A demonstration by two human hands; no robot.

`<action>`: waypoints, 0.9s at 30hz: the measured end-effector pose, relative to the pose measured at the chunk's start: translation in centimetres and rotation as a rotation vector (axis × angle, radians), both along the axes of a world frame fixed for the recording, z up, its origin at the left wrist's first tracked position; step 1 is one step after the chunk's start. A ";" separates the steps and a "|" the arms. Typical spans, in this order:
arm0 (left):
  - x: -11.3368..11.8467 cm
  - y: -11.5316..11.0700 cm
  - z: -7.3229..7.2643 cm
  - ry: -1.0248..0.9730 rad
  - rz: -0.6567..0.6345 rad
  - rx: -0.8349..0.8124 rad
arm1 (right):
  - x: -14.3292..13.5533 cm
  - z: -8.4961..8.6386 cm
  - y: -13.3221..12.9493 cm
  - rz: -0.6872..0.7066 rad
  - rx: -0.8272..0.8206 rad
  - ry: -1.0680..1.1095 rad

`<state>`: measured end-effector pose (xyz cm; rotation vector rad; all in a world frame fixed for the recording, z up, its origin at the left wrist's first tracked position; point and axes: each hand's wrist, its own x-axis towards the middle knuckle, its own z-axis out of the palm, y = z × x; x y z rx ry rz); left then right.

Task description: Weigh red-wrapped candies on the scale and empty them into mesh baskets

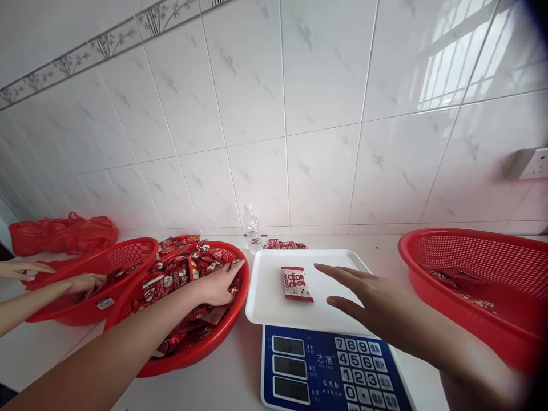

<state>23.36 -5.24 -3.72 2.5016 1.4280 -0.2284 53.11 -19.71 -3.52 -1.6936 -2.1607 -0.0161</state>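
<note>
My left hand (219, 285) reaches into a red basket (244, 279) heaped with small red snack packets (180, 277). Its visible fingers are apart and touch the packets; some fingertips are hidden among them. My right hand (359, 291) is open over the right side of the scale's white tray (265, 305), holding nothing, fingers stretched toward the left. One red and white packet (297, 283) lies on the tray, apart from my right fingertips. Below the tray is the scale's blue keypad panel (325, 371) with three small displays.
A co-worker's hands (83, 283) are at another red basket (145, 251) on the left. Red plastic bags (64, 234) lie behind it. A clear bottle (252, 228) and more packets (285, 244) stand near the tiled wall. A third red basket (475, 240) with some packets is at right.
</note>
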 end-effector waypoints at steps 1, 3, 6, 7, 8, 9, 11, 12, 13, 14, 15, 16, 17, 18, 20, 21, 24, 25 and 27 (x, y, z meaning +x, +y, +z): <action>-0.2 -0.1 -0.4 -0.045 0.005 0.046 | 0.0 0.0 0.0 -0.001 -0.006 -0.001; -0.7 0.0 -0.7 -0.118 0.022 0.107 | 0.0 0.1 0.0 -0.005 -0.008 0.000; -1.8 0.4 0.2 -0.180 0.104 0.114 | 0.0 0.1 0.0 -0.005 -0.010 0.001; -2.3 0.6 0.8 -0.198 0.135 0.133 | 0.0 0.1 0.0 -0.004 -0.014 0.001; -2.7 0.8 1.4 -0.214 0.156 0.170 | 0.0 0.1 0.1 -0.003 -0.019 0.000; -3.0 1.0 2.1 -0.225 0.171 0.221 | 0.0 0.1 0.1 -0.005 -0.023 -0.001; -3.6 1.3 3.5 -0.219 0.195 0.322 | 0.1 0.0 0.2 -0.007 -0.032 -0.006; -3.8 1.4 4.2 -0.204 0.203 0.354 | 0.2 -0.1 0.3 -0.011 -0.033 -0.008; -3.9 1.5 4.7 -0.186 0.213 0.379 | 0.2 -0.1 0.4 -0.016 -0.031 -0.008; -4.0 1.5 5.1 -0.165 0.223 0.400 | 0.2 -0.2 0.5 -0.020 -0.027 -0.007; -4.1 1.6 5.4 -0.150 0.232 0.419 | 0.2 -0.2 0.5 -0.023 -0.023 -0.005; -4.1 1.6 5.7 -0.139 0.241 0.435 | 0.3 -0.3 0.5 -0.023 -0.018 -0.001; -4.1 1.6 5.9 -0.130 0.254 0.443 | 0.3 -0.4 0.6 -0.021 -0.015 0.002; -4.2 1.6 6.0 -0.120 0.267 0.440 | 0.3 -0.4 0.6 -0.016 -0.015 0.004; -4.2 1.6 6.3 -0.111 0.276 0.422 | 0.4 -0.4 0.5 -0.009 -0.020 0.004; -4.1 1.6 6.5 -0.115 0.269 0.422 | 0.4 -0.4 0.5 -0.009 -0.023 0.003; -3.3 0.9 7.4 -0.190 0.191 0.444 | 0.2 0.0 0.4 -0.017 -0.022 0.003; -2.7 0.5 7.8 -0.230 0.158 0.437 | 0.1 0.2 0.4 -0.018 -0.016 0.009; -1.1 -0.6 8.4 -0.314 0.096 0.374 | -0.3 0.4 0.5 -0.012 0.012 0.035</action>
